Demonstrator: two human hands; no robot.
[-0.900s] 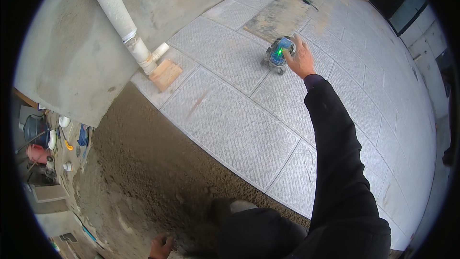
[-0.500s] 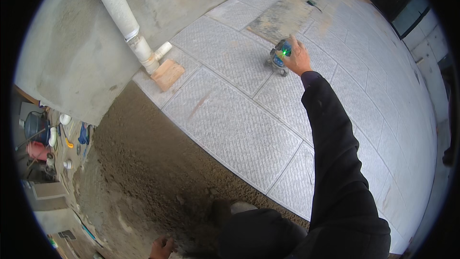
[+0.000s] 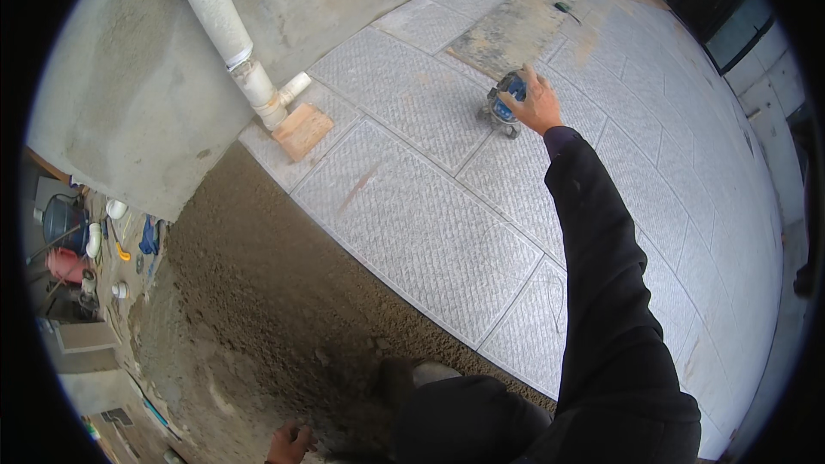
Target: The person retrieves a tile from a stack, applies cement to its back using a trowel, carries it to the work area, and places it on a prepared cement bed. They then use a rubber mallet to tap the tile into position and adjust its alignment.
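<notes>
A small blue-and-black laser level (image 3: 509, 94) stands on short legs on the grey textured paving. Reaching out with a dark-sleeved arm, my right hand (image 3: 538, 106) has its thumb and fingers around the upper part of the level. No green light shows on it. At the lower edge, over the bare ground, my left hand (image 3: 290, 444) hangs with bent fingers a little apart. Nothing can be seen in it. Brown loose bedding (image 3: 258, 266) runs along the edge of the laid slabs (image 3: 421, 232).
A white drainpipe (image 3: 210, 9) comes down the grey wall, with a wooden block (image 3: 303, 131) at its foot. A stained board (image 3: 520, 26) and a small dark green object (image 3: 563, 8) lie farther off. Buckets and tools (image 3: 69, 241) clutter the far left.
The bright green light on the laser level has gone out. My right hand stays around its upper part, and my left hand has barely moved.
</notes>
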